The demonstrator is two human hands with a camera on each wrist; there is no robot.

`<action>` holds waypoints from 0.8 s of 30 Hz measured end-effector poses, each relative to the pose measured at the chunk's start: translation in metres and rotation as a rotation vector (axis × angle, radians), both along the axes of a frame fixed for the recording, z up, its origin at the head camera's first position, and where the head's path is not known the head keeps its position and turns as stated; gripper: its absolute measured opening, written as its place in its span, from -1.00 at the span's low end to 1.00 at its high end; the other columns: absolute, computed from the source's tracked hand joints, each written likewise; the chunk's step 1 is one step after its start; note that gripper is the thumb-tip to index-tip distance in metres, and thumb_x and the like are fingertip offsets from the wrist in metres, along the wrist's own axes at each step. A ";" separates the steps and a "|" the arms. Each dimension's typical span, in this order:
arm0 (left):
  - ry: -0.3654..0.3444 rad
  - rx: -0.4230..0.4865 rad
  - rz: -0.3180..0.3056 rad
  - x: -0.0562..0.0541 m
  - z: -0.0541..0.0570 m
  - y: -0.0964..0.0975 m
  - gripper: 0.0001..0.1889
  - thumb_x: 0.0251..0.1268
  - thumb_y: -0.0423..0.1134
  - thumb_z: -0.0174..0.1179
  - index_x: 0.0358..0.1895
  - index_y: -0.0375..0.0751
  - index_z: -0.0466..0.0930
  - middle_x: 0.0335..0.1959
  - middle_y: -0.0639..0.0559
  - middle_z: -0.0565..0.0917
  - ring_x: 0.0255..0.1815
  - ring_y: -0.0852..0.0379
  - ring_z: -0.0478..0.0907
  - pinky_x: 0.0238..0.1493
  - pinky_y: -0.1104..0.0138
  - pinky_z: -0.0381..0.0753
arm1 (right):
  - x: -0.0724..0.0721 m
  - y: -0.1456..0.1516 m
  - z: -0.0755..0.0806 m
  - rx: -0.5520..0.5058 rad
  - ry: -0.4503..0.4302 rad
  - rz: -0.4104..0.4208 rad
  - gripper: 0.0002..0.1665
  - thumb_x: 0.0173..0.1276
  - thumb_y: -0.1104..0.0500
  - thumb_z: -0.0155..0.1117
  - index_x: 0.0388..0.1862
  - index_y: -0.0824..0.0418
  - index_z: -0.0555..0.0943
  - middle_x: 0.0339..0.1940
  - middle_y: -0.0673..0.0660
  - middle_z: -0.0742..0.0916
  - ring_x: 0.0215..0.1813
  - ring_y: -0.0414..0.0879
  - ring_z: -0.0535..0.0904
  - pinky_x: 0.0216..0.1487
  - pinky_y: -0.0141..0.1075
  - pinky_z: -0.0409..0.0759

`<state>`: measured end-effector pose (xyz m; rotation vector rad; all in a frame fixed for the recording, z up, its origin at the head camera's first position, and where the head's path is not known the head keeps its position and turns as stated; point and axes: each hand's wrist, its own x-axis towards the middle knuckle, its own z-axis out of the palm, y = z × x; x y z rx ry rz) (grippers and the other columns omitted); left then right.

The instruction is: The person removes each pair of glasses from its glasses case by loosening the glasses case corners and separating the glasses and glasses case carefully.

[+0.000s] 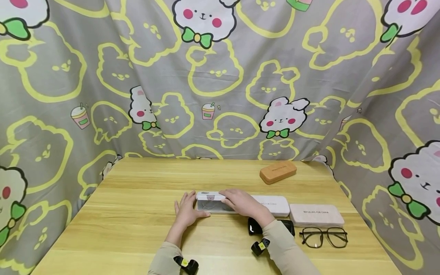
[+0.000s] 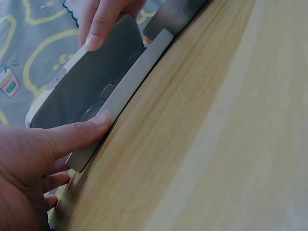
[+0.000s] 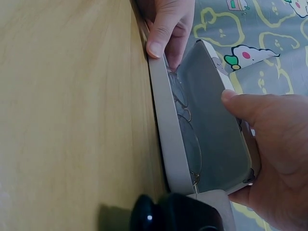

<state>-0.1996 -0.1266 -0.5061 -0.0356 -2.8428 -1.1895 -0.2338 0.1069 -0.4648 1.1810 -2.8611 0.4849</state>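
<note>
A white-rimmed glasses case (image 1: 203, 208) with a grey lining lies on the table with its lid (image 3: 211, 130) tilted up. Inside it sits a pair of thin metal-framed glasses (image 3: 186, 114). My left hand (image 1: 187, 211) holds the left end of the case's base, its thumb on the front wall. The right hand (image 1: 243, 202) grips the lid on its right part, thumb on the inner side of the edge and fingers behind. In the head view, the right hand hides part of the case and of the glasses.
Right of the open case stand a closed white case (image 1: 276, 206) and a closed pale pink case (image 1: 316, 215). Black-framed glasses (image 1: 323, 237) lie before the pink one. A glossy black object (image 1: 255, 227) is partly under the right forearm. An orange-brown case (image 1: 278, 172) lies farther back.
</note>
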 end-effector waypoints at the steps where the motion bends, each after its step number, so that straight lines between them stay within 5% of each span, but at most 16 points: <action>1: -0.001 0.000 0.000 0.000 0.000 0.000 -0.12 -0.27 -0.03 0.59 0.26 -0.25 0.48 0.44 -0.26 0.33 0.55 -0.34 -0.02 0.43 -0.35 -0.44 | 0.000 0.000 0.000 -0.001 -0.008 -0.002 -0.51 0.58 -0.01 -0.09 0.36 0.14 0.43 0.26 0.17 0.63 0.30 0.06 0.54 0.32 -0.06 0.49; 9: -0.009 0.002 0.001 0.001 0.002 0.000 -0.13 -0.26 -0.03 0.59 0.26 -0.23 0.49 0.45 -0.27 0.32 0.55 -0.34 -0.03 0.43 -0.35 -0.45 | 0.000 0.001 0.005 -0.015 -0.077 -0.028 -0.50 0.57 -0.04 -0.08 0.38 0.08 0.43 0.28 0.12 0.62 0.31 0.02 0.54 0.33 -0.07 0.50; 24: -0.007 -0.008 0.005 0.001 0.003 0.000 -0.11 -0.26 -0.03 0.58 0.28 -0.25 0.47 0.45 -0.25 0.33 0.56 -0.33 -0.03 0.44 -0.36 -0.43 | -0.004 0.001 0.000 -0.086 -0.018 -0.056 -0.56 0.57 -0.06 -0.08 0.27 0.05 0.52 0.14 0.06 0.70 0.20 -0.02 0.61 0.24 -0.09 0.56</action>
